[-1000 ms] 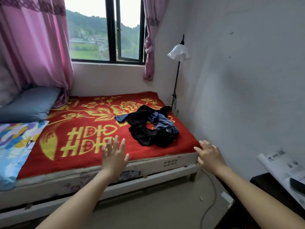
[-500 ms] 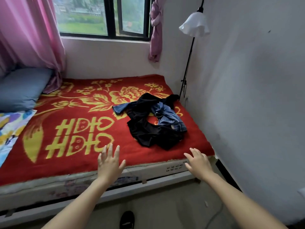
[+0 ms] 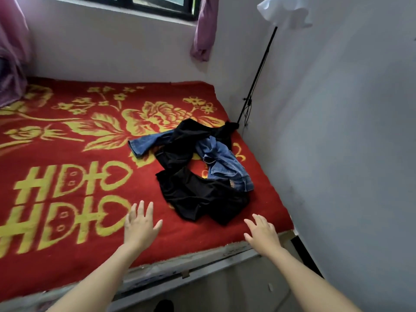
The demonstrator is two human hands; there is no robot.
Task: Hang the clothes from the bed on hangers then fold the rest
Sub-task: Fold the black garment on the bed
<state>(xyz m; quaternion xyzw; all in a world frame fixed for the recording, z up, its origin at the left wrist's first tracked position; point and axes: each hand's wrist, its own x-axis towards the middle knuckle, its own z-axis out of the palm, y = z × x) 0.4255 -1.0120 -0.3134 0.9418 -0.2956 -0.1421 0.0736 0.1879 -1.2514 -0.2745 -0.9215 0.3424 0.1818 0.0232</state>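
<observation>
Presently, clothes: tangled black fabric garments (image 3: pixel 198 197) and blue denim jeans (image 3: pixel 227 167) are lying heaped on the red bed blanket with yellow flowers (image 3: pixel 67 136), near its right edge.
Left hand (image 3: pixel 140 224): is hovering over the blanket's front edge, fingers spread straight, holding nothing.
Right hand (image 3: pixel 262 233): is hovering near the heap, apart from it, fingers relaxed, empty.

Forearms extended forward, palms down: left hand (image 3: pixel 140 224) at 7 o'clock, right hand (image 3: pixel 262 233) at 5 o'clock, fingers straight and spread.
</observation>
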